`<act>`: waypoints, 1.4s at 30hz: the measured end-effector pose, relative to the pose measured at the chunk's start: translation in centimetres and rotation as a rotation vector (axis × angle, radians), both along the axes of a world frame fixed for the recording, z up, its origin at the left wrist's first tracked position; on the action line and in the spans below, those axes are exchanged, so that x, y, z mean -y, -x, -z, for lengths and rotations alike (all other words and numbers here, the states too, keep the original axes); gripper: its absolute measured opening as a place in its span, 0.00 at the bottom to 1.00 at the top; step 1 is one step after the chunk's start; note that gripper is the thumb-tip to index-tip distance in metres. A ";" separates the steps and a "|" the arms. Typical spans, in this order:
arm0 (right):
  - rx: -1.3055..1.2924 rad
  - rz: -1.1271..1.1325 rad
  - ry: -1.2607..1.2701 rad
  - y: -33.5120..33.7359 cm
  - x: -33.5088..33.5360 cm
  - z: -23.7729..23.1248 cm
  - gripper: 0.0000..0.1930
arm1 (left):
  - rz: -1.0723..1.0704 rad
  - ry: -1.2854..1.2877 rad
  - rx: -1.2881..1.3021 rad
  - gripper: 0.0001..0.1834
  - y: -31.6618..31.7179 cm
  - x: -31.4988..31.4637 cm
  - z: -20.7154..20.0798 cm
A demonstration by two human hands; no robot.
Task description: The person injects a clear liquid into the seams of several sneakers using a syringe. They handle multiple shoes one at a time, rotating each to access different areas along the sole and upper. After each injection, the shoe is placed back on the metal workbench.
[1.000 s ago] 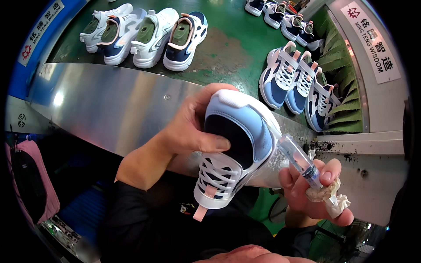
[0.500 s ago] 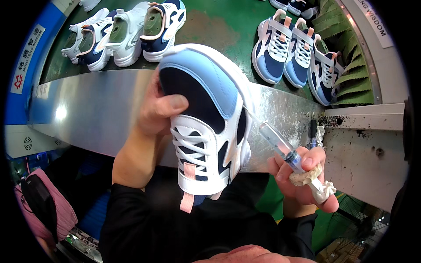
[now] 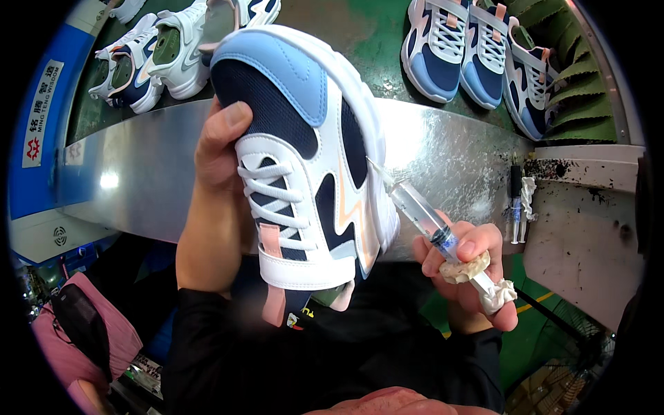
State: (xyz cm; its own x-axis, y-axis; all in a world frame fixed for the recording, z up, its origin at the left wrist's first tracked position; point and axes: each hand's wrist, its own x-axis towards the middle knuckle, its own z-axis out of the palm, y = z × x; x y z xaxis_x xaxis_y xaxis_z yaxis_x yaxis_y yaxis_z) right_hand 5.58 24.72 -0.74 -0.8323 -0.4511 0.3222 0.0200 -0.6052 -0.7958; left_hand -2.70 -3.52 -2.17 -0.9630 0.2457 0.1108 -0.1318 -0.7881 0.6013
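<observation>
My left hand point(image 3: 223, 142) grips a sneaker point(image 3: 283, 104) by its forefoot, thumb on the dark mesh and the other fingers hidden beneath. The shoe is white, navy and light blue, with its toe pointing away from me and pink tabs at the near end. In my right hand point(image 3: 474, 266) is a clear syringe point(image 3: 418, 211) with a dark plunger seal and whitish wrapping on its flange and plunger end. My fingers close round its barrel. The syringe's thin tip meets the shoe's right side, near the seam between upper and sole; exact contact is hard to tell.
Several sneakers point(image 3: 181, 55) stand at the far left, and more sneakers point(image 3: 434, 55) at the far right beside green jagged strips point(image 3: 588, 79). A metal ledge point(image 3: 152, 166) crosses in front. Another slim syringe point(image 3: 515, 200) rests at the right. A person in pink point(image 3: 114, 325) is at lower left.
The sneaker has shifted left and slightly away from me. The syringe and my right hand have moved left with it; its tip is now lower along the shoe's side. Both hands keep their hold.
</observation>
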 end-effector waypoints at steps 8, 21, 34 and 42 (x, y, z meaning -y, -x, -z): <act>0.051 0.000 -0.045 -1.1 -0.6 1.4 0.41 | -0.037 -0.007 0.049 0.23 0.7 -0.1 1.0; 0.059 0.075 -0.006 -6.0 -2.1 4.0 0.45 | 0.127 0.082 0.203 0.30 4.0 4.8 6.4; 0.060 0.062 -0.037 -7.4 -3.2 5.6 0.45 | 0.036 0.230 0.360 0.27 3.5 6.1 5.4; -0.048 0.050 -0.141 -6.2 -3.3 6.4 0.43 | 0.000 0.304 0.403 0.25 -2.1 4.6 2.2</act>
